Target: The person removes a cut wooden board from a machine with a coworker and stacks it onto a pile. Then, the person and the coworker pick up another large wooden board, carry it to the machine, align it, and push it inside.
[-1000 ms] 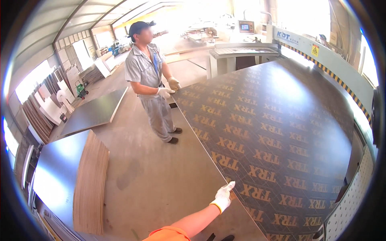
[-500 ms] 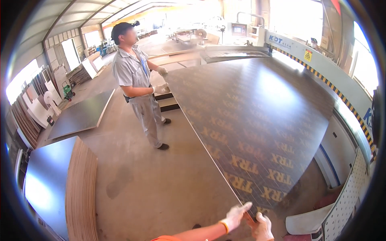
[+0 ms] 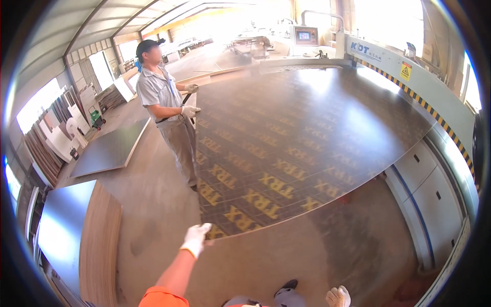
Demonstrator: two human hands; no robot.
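A large dark film-faced plywood sheet (image 3: 307, 148) with yellow printing stretches away from me to the machine on the right. At its near left corner my left hand (image 3: 196, 239), in a pale work glove, grips the edge. My right hand (image 3: 338, 297), also gloved, is off the sheet near the lower edge, its fingers curled with nothing visible in them. A co-worker (image 3: 166, 97) in grey stands along the sheet's left edge, with both gloved hands (image 3: 191, 110) at its far left corner.
A panel saw's pressure beam (image 3: 409, 71) with a striped edge and its white cabinet (image 3: 424, 189) stand at right. A control screen (image 3: 306, 36) is at the back. To the left are a stack of boards (image 3: 99, 240), a dark panel (image 3: 110, 146) and leaning sheets (image 3: 43, 148).
The sheet's near end has swung left. My left hand moved left with its corner, while my right hand let go and dropped down. The co-worker shifted slightly left.
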